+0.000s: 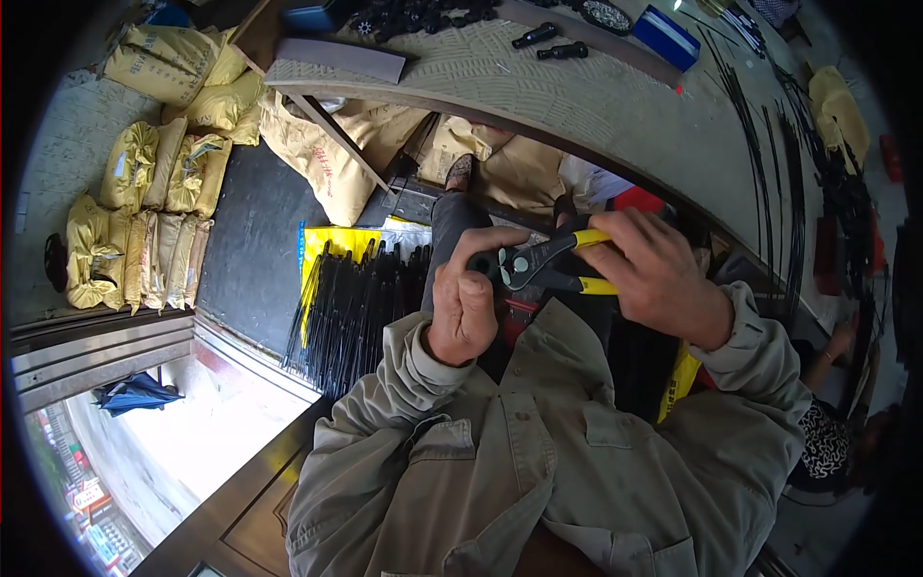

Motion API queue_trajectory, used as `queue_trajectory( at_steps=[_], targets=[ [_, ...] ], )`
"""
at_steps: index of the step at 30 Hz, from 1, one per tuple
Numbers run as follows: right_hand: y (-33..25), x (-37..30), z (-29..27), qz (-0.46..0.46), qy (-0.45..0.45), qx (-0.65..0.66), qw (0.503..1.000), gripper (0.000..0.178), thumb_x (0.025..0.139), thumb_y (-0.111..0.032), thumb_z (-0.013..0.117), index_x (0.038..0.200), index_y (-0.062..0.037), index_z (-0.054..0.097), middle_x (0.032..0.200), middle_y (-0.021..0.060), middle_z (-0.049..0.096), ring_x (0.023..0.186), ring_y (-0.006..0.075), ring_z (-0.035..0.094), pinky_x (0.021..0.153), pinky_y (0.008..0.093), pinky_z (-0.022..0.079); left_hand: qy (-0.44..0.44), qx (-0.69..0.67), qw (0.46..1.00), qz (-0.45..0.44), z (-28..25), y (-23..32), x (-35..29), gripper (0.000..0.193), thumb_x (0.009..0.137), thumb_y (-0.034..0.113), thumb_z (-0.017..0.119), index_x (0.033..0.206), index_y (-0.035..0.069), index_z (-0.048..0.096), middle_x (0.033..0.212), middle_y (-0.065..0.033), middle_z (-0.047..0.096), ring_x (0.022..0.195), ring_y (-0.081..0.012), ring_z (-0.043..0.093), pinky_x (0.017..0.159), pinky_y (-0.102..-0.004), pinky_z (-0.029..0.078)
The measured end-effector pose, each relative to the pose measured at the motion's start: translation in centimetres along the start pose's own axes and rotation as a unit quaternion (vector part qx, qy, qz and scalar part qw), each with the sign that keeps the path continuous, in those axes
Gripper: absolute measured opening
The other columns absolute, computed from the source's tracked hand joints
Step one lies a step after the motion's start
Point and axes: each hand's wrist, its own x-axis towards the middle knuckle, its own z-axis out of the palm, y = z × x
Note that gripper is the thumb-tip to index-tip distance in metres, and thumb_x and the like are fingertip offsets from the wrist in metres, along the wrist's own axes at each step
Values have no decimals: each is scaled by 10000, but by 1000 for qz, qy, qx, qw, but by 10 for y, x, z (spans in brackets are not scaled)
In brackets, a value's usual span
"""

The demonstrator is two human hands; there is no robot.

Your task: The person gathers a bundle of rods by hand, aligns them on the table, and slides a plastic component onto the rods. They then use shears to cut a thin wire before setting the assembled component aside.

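My right hand (pixel 656 267) is wrapped round the handles of a pair of cutting pliers (pixel 552 255), black with yellow grip ends. Their handles are spread apart, and the metal head points left. My left hand (pixel 463 306) is closed, thumb and forefinger pinching a small black part (pixel 484 263) with a round end. The pliers' jaws meet this part just beside my left fingers. Most of the part is hidden by the fingers, so its full shape cannot be seen. Both hands are held above my lap, in front of my grey-green jacket.
A bundle of long thin black rods (pixel 361 303) lies left of my legs on yellow sheeting. The worktable (pixel 452 72) ahead carries black parts (pixel 550 40) and a blue box (pixel 665 38). Filled sacks (pixel 159 62) stand at left. At right is another person's hand (pixel 843 338).
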Motion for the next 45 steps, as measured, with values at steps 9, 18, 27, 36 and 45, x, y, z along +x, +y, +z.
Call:
queue_trajectory(
  at_steps=[9, 18, 27, 36, 45],
  targets=[
    [19, 0, -47, 144, -287, 573, 754, 202, 813, -22, 519, 996, 10, 443, 944, 117, 544, 739, 168, 588, 649, 282, 476, -204, -156, 966, -13, -23, -15, -3, 632, 903, 530, 264, 1050, -37, 500, 900, -96, 557, 670, -134, 504, 638, -237, 395],
    [23, 5, -61, 57, -320, 405, 855, 190, 814, 6, 488, 994, -3, 426, 832, 75, 531, 631, 153, 567, 567, 288, 451, -186, -158, 969, 34, -15, -4, -4, 589, 911, 499, 283, 1065, -35, 476, 853, -80, 530, 596, -84, 418, 566, -221, 341],
    [19, 13, -39, 53, -271, 340, 899, 240, 796, -5, 532, 1019, -19, 446, 821, 92, 515, 695, 210, 571, 612, 347, 443, -149, -96, 982, 62, -11, 0, 2, 577, 916, 487, 276, 1132, -21, 448, 781, -60, 507, 589, -78, 427, 564, -209, 344],
    [132, -43, 39, 230, 3, -147, 962, 330, 836, -197, 567, 1108, -43, 458, 1034, 157, 515, 890, 337, 548, 700, 383, 450, 361, -126, 878, 289, -207, 89, -33, 518, 899, 497, 375, 1136, 43, 452, 682, -7, 447, 498, -99, 352, 469, -236, 304],
    [197, -131, 57, 350, 168, -155, 908, 327, 809, -172, 571, 1091, -25, 497, 1115, 188, 488, 1025, 359, 477, 868, 401, 396, 228, 305, 916, 124, -179, -26, -17, 478, 937, 349, 368, 1309, 49, 377, 602, -32, 468, 483, -88, 360, 422, -235, 276]
  ],
)
